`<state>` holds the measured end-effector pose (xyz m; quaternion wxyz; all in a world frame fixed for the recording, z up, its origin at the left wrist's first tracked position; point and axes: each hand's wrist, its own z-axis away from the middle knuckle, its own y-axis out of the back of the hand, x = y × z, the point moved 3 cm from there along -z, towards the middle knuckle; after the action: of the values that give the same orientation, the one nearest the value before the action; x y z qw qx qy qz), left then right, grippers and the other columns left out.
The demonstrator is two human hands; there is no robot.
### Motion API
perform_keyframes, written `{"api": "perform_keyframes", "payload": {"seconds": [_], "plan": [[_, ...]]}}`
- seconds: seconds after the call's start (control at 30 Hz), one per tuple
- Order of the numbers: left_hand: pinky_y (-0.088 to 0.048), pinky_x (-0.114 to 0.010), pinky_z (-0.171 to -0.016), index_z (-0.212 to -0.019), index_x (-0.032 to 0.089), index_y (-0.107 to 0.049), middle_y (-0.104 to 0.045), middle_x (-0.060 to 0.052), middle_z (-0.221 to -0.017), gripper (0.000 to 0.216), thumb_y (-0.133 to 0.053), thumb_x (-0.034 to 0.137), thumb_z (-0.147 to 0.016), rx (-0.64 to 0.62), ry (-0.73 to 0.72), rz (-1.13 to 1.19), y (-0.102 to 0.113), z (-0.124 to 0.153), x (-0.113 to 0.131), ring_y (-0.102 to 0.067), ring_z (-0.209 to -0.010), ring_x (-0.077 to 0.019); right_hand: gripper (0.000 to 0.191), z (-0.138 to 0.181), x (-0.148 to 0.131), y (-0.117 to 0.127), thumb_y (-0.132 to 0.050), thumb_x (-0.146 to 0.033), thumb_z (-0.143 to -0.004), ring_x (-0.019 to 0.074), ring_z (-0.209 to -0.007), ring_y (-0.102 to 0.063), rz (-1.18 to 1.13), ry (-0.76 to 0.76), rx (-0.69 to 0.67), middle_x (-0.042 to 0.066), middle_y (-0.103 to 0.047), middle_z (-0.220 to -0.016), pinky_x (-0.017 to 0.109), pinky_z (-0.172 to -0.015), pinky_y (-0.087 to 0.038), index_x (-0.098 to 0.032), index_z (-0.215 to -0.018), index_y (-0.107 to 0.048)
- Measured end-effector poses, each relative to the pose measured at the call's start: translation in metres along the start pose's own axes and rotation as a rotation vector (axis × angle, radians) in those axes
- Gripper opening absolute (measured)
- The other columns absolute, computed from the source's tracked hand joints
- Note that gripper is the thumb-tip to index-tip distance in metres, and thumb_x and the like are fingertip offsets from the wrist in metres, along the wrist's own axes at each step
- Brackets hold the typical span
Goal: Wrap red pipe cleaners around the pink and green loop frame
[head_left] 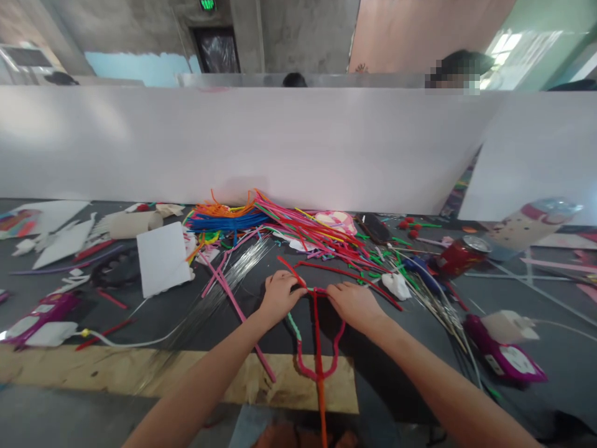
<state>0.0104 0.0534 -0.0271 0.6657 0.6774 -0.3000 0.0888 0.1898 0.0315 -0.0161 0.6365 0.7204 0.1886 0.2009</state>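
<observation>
Both hands grip a figure bent from pipe cleaners (pixel 318 339), with a red-to-orange stem down its middle and a pink and pale green loop around it. My left hand (pixel 282 292) pinches the top of the loop on its left side, where a loose red end sticks up. On the other side, my right hand (pixel 352 302) has its fingers closed on the pink top part. The orange end of the stem hangs past the table's front edge. Just beyond my hands lies a loose red pipe cleaner (pixel 345 272).
Bundles of blue (pixel 228 221) and red pipe cleaners (pixel 321 233) lie against a white partition (pixel 280 143). A white card (pixel 163 258) stands on the left. To the right are a red can (pixel 464 255), a clear cup (pixel 534 227) and a purple device (pixel 504 354).
</observation>
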Motion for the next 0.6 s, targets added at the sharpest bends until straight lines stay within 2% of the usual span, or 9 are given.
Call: {"api": "perform_keyframes", "payload": {"seconds": [0.13, 0.27, 0.43, 0.6], "plan": [[-0.023, -0.039, -0.096, -0.088, 0.029, -0.070, -0.070, 0.002, -0.100, 0.013, -0.060, 0.033, -0.081, -0.082, -0.105, 0.035, -0.002, -0.005, 0.000, -0.046, -0.111, -0.0227, 0.013, -0.004, 0.002, 0.000, -0.048, -0.018, -0.089, 0.0182, -0.075, -0.059, -0.013, 0.029, -0.007, 0.005, -0.065, -0.076, 0.026, -0.060, -0.036, -0.020, -0.086, -0.061], [-0.024, -0.038, -0.094, -0.093, 0.031, -0.070, -0.068, 0.001, -0.102, 0.017, -0.061, 0.033, -0.079, -0.125, -0.200, 0.053, -0.004, -0.009, -0.003, -0.044, -0.108, -0.0233, 0.015, -0.002, 0.003, -0.008, -0.048, -0.015, -0.089, 0.0192, -0.081, -0.056, -0.041, 0.011, 0.003, 0.006, -0.063, -0.083, 0.027, -0.064, -0.037, -0.022, -0.087, -0.062], [-0.021, -0.040, -0.093, -0.096, 0.034, -0.070, -0.067, 0.000, -0.101, 0.023, -0.067, 0.032, -0.074, -0.120, -0.210, 0.027, -0.009, -0.011, -0.006, -0.044, -0.105, -0.0239, 0.016, 0.002, 0.006, -0.014, -0.049, -0.019, -0.090, 0.0189, -0.078, -0.052, -0.119, 0.003, 0.113, 0.005, -0.061, -0.079, 0.028, -0.067, -0.035, -0.022, -0.088, -0.064], [-0.022, -0.040, -0.090, -0.096, 0.035, -0.070, -0.066, -0.001, -0.100, 0.021, -0.060, 0.030, -0.079, -0.109, -0.215, -0.011, -0.012, -0.010, -0.006, -0.045, -0.103, -0.0225, 0.021, -0.002, 0.008, -0.015, -0.047, -0.027, -0.092, 0.0182, -0.075, -0.050, -0.156, -0.051, 0.156, 0.004, -0.059, -0.073, 0.030, -0.068, -0.031, -0.022, -0.081, -0.065]]}}
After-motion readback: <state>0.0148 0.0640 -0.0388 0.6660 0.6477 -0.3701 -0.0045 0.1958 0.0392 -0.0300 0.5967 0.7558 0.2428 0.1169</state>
